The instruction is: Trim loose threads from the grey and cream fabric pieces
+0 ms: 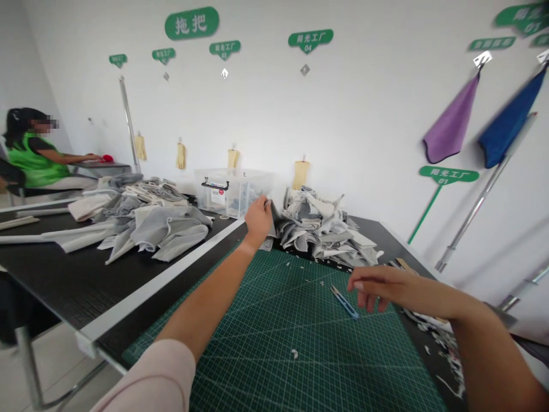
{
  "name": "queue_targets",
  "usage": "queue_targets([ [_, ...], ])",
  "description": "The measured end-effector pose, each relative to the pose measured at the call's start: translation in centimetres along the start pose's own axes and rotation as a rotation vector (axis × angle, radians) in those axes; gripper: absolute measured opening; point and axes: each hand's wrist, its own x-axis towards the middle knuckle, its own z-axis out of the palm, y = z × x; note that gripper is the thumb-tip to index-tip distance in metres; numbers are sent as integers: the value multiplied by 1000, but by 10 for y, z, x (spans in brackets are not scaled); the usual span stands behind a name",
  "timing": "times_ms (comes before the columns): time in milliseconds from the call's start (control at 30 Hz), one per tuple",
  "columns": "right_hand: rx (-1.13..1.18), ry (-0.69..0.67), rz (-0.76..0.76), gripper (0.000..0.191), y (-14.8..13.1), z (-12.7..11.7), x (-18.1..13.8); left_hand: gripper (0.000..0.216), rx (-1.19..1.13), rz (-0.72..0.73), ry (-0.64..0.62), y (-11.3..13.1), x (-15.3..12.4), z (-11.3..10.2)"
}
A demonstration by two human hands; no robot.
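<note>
My left hand (pixel 258 220) reaches to the back of the table, fingers closed on a grey cloth piece (pixel 278 216) at the left side of a heap of grey and white cloth pieces (pixel 326 223). Above the right part of the green cutting mat (pixel 257 343) hangs my right hand (pixel 377 288), fingers loosely bent and apart, holding nothing. Just left of its fingertips, blue thread snips (pixel 345 303) lie on the mat. A small white scrap (pixel 294 354) rests nearer to me.
On the left table part lies a big pile of grey cloths (pixel 150 212). A clear plastic box (pixel 234 194) stands against the wall. Scraps (pixel 446 349) line the mat's right side. A person in a green vest (pixel 36 160) sits at far left.
</note>
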Motion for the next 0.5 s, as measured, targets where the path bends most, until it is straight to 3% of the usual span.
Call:
queue_targets([
  [167,1,13,-30,44,5,-1,3,26,-294,126,283,44,37,-54],
  [300,4,50,-43,42,6,-1,9,20,-531,231,474,78,50,-107],
  [400,55,114,-47,43,2,3,15,17,-648,339,340,99,42,-135],
  [500,146,203,-105,51,-10,11,21,19,-747,421,-28,115,19,-151],
])
